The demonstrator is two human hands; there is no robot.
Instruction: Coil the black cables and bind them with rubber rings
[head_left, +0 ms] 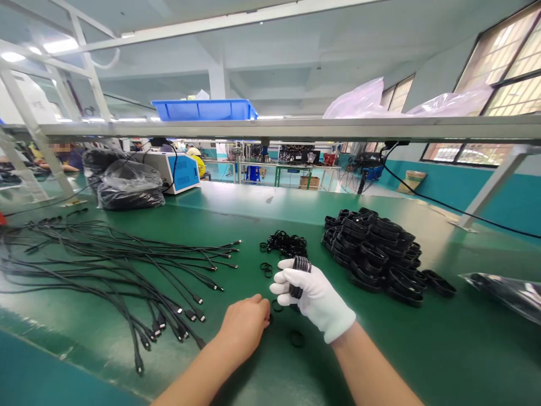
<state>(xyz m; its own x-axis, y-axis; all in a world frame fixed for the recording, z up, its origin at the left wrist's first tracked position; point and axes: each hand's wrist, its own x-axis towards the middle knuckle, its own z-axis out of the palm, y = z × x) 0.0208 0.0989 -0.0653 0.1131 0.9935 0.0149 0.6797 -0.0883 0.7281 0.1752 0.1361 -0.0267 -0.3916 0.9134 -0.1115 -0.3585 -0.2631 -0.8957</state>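
My right hand (pixel 315 296), in a white glove, is closed around a coiled black cable (pixel 301 264), which stands up between thumb and fingers. My bare left hand (pixel 246 322) is low over the table just left of it, fingers pinched at a small black ring (pixel 271 320), mostly hidden by the fingertips. Loose black rings lie close by, one black ring (pixel 297 338) below the glove and a few others (pixel 266 269) farther back. Behind them sits a small heap of black rings (pixel 286 243).
Many straight black cables (pixel 139 270) spread over the left of the green table (pixel 236 220). A pile of coiled cables (pixel 374 254) stands at right, beside a plastic bag (pixel 507 293). Farther back are a bagged bundle (pixel 129 183), a blue-and-white machine (pixel 180 172) and an overhead shelf (pixel 287 129).
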